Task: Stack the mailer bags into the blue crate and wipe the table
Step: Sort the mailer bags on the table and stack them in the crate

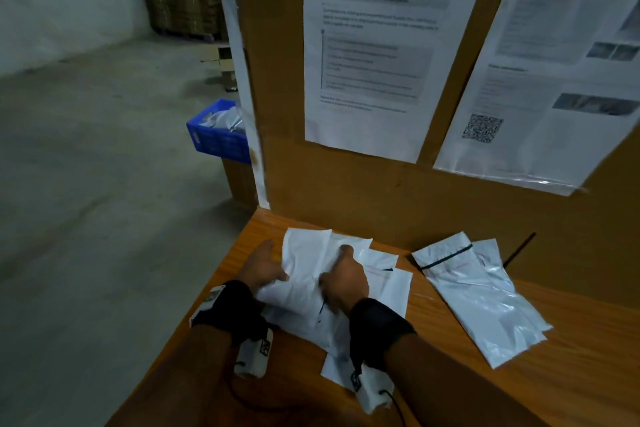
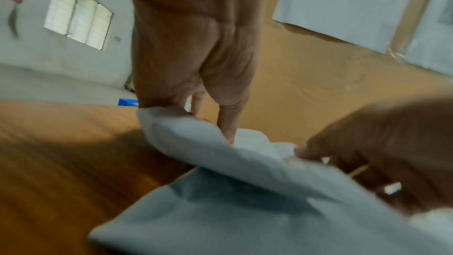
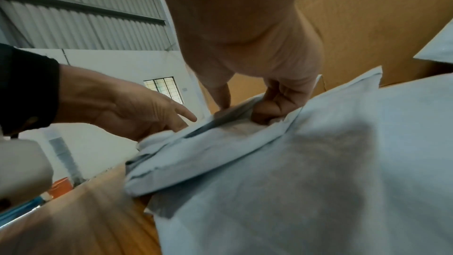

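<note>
**At the bench's left end: both hands gathering mailers**

Off at ten o'clock, beyond the bench point(image 1: 214, 291), I see the blue crate point(image 1: 218, 135) with some bags already inside. My left hand point(image 1: 259, 267) has its fingers curled under the left edge of the loose mailer bags point(image 1: 304, 253), thumb on top. My right hand point(image 1: 346, 281) pinches a fold of the same heap, fingers bunched into the film. These bags look light, limp and slick, so I judge they would slide apart; gripping both outer edges and squeezing inward seems best. At three o'clock a second bundle point(image 1: 478, 291) lies banded and untouched. On the cardboard wall, a taped sheet point(image 1: 377, 45) reads "Bubble Film Cutting and Preparation".
</note>
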